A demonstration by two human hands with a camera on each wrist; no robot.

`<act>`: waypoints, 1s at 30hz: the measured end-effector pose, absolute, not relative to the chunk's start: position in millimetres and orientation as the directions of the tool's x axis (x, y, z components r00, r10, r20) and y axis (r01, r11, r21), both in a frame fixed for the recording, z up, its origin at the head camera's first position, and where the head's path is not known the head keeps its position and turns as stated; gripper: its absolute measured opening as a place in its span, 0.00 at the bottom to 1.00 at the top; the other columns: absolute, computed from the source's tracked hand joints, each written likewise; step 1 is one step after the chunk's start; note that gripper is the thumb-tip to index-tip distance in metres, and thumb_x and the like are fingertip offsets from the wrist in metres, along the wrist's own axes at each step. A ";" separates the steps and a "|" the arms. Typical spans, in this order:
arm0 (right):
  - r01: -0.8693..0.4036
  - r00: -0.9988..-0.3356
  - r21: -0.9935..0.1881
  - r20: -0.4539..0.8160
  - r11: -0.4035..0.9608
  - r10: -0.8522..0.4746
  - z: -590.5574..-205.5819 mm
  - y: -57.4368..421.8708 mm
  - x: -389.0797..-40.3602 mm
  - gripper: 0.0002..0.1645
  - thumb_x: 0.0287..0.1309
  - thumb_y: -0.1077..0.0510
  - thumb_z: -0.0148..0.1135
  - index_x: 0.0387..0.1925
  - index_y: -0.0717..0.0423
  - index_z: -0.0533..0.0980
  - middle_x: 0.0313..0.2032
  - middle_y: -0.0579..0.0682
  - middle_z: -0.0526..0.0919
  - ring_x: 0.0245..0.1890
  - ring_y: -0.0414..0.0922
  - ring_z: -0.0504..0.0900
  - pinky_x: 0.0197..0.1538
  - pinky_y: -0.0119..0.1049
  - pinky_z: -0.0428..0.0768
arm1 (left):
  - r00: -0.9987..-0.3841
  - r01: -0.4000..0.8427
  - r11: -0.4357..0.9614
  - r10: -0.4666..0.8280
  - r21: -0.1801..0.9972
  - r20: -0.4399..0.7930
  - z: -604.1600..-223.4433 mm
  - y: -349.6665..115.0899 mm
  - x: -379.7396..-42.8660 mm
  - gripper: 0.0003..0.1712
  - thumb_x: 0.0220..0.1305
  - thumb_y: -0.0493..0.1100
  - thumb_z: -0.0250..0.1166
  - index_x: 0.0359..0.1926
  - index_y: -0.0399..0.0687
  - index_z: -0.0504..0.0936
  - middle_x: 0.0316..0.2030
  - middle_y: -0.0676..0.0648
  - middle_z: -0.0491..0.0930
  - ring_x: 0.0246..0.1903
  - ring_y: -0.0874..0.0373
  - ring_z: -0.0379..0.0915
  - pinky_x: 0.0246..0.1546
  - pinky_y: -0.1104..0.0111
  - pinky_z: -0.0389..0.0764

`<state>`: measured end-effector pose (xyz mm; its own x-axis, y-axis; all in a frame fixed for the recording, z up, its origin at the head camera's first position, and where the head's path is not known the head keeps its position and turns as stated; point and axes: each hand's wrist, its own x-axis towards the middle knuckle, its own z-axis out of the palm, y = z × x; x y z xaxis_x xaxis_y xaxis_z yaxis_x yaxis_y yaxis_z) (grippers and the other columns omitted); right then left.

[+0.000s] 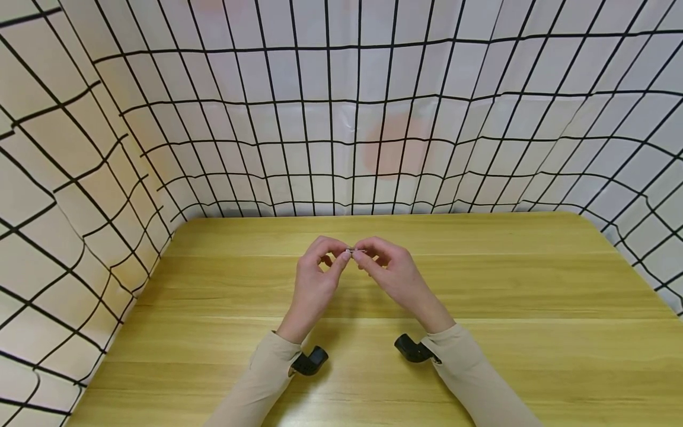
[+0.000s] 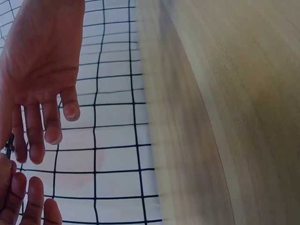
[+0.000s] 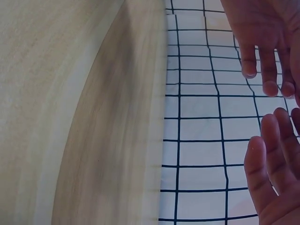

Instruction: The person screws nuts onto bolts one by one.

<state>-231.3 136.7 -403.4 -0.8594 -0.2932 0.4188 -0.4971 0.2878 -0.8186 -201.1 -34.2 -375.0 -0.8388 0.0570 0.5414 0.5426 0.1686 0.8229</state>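
Note:
In the head view, my left hand (image 1: 315, 276) and right hand (image 1: 397, 276) meet over the middle of the table. Between their fingertips is a small thin object (image 1: 350, 251), with light and dark parts; its kind I cannot tell. Each hand pinches an end of it between thumb and forefinger, so the fingertips cover most of it. A dark bit of the small object (image 2: 9, 142) shows at the left edge of the left wrist view. In the right wrist view it is out of sight, and the other fingers of both hands extend loosely.
A wooden table (image 1: 512, 367) lies under both forearms. White walls with a black grid (image 1: 341, 118) stand along its back and sides. Each sleeve cuff carries a black wrist camera, the left one (image 1: 311, 360) and the right one (image 1: 412, 348), close above the tabletop.

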 end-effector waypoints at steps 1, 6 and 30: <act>-0.495 -0.860 -0.820 0.416 0.288 -0.295 -403.4 136.7 -231.3 0.08 0.68 0.53 0.61 0.46 0.47 0.80 0.41 0.42 0.82 0.38 0.46 0.81 0.37 0.40 0.78 | -0.840 0.541 0.172 0.054 0.823 0.540 -375.1 -34.4 -201.1 0.03 0.63 0.27 0.64 0.36 0.35 0.82 0.32 0.40 0.77 0.36 0.50 0.70 0.37 0.55 0.68; -0.498 -0.859 -0.818 0.422 0.288 -0.288 -400.6 137.2 -229.9 0.14 0.64 0.58 0.65 0.51 0.48 0.77 0.48 0.44 0.80 0.42 0.42 0.80 0.40 0.40 0.78 | -0.842 0.537 0.176 0.050 0.825 0.537 -374.2 -35.0 -201.1 0.02 0.64 0.28 0.63 0.37 0.33 0.82 0.32 0.39 0.77 0.35 0.50 0.70 0.38 0.51 0.69; -0.559 -0.824 -0.784 0.488 0.271 -0.287 -401.3 137.6 -232.8 0.10 0.62 0.63 0.66 0.45 0.52 0.79 0.42 0.44 0.82 0.38 0.44 0.79 0.36 0.37 0.78 | -0.844 0.535 0.166 0.057 0.828 0.534 -376.4 -34.3 -201.8 0.03 0.63 0.27 0.64 0.36 0.34 0.81 0.33 0.39 0.78 0.35 0.50 0.70 0.38 0.49 0.68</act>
<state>-232.8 137.6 -401.3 -0.8242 -0.2869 0.4883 -0.5587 0.2714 -0.7837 -201.8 -34.3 -376.4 -0.8439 0.0566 0.5336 0.5349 0.1662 0.8284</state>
